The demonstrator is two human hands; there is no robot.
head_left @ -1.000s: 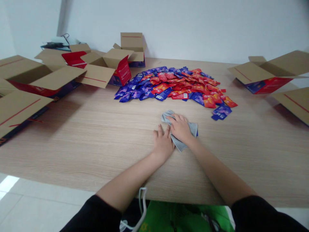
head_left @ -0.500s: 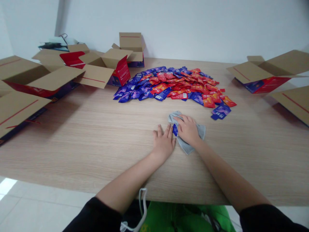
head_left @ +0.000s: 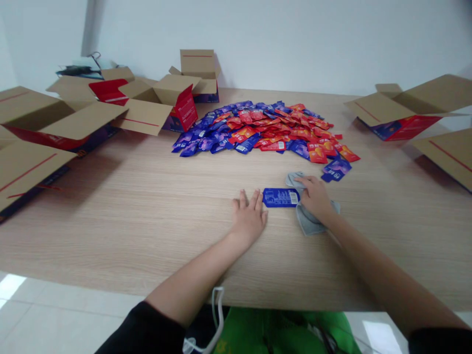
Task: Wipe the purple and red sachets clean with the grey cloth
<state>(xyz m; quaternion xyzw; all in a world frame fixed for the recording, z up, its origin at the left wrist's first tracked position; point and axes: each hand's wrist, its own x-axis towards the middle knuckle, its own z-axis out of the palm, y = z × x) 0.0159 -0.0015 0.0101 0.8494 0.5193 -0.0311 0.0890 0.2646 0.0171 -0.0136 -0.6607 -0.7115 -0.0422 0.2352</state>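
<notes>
A blue packet lies flat on the table, its printed back with a barcode facing up. My left hand rests flat with fingers spread, fingertips at the packet's left end. At the other end, my right hand presses down on a bunched grey cloth, gripping it, and the cloth covers the packet's right tip. Beyond the hands spreads a heap of blue and red-orange packets. One blue packet lies at the heap's near right edge.
Open cardboard boxes stand at the left, by the heap's left end, at the back and at the right. Another box flap juts in from the right edge. The wooden table's front edge runs near my body.
My right hand has slid the grey cloth to the right along the blue packet, uncovering most of its printed face. My left hand has stayed at the packet's left end.
</notes>
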